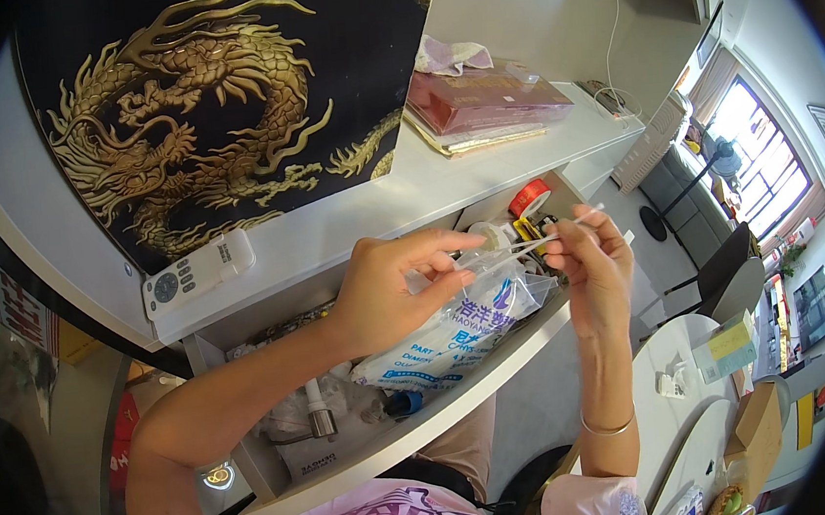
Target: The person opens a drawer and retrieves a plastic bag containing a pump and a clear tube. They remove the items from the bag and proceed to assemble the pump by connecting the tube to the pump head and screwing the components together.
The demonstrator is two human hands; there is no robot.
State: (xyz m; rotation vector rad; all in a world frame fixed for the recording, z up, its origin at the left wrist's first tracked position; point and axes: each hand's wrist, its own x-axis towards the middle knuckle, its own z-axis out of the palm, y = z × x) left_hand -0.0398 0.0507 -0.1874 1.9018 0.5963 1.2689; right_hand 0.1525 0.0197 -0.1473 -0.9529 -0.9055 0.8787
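Note:
Above an open drawer [405, 446], my right hand [591, 259] pinches thin white cable ties [527, 246] between thumb and fingers. Their long ends stretch left toward my left hand [398, 288]. That hand is open, with thumb and index finger apart on either side of the tie ends; any contact there is hard to make out. Below both hands, a clear plastic bag [430, 346] with blue and purple print lies in the drawer. Its upper part rises near my left fingertips.
Inside the drawer are a red tape roll [529, 197], a white-and-metal cylinder [319, 411] and a dark blue round piece [404, 402]. On the cabinet top lie a white remote [179, 283] and a red box [487, 99]. A white table [677, 421] with boxes stands right.

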